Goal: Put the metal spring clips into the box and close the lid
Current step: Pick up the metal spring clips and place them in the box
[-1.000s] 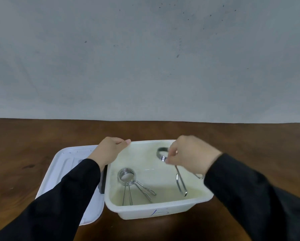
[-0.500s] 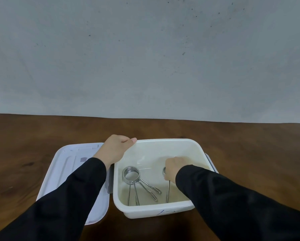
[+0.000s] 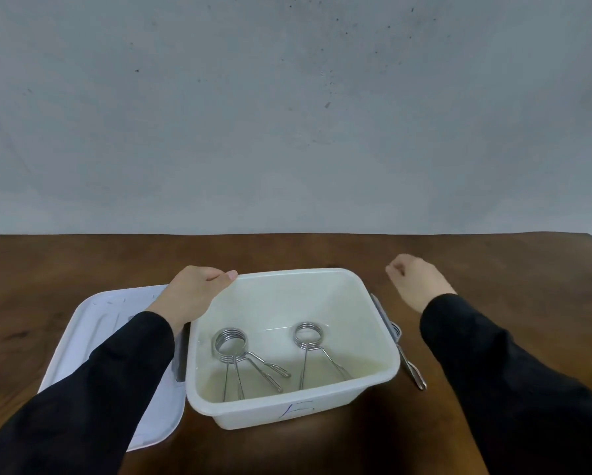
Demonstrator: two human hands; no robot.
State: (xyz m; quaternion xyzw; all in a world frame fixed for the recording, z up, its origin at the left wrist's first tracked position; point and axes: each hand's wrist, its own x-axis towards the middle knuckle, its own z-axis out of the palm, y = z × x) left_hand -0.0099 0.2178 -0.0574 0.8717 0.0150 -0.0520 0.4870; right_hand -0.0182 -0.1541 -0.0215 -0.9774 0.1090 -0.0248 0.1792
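Plastic box (image 3: 373, 378), white with rounded corners, sits open at lower centre on a dark wooden table (image 3: 322, 252). Two coiled steel spring clips lie inside: the left clip (image 3: 231, 344) and the right clip (image 3: 308, 334). A third clip (image 3: 411, 368) lies on the table just right of the box. The flat pale lid (image 3: 92, 330) rests at lower left. The left hand (image 3: 193, 293) grips the box's far-left corner; the right hand (image 3: 416, 281) hovers loosely curled, holding nothing.
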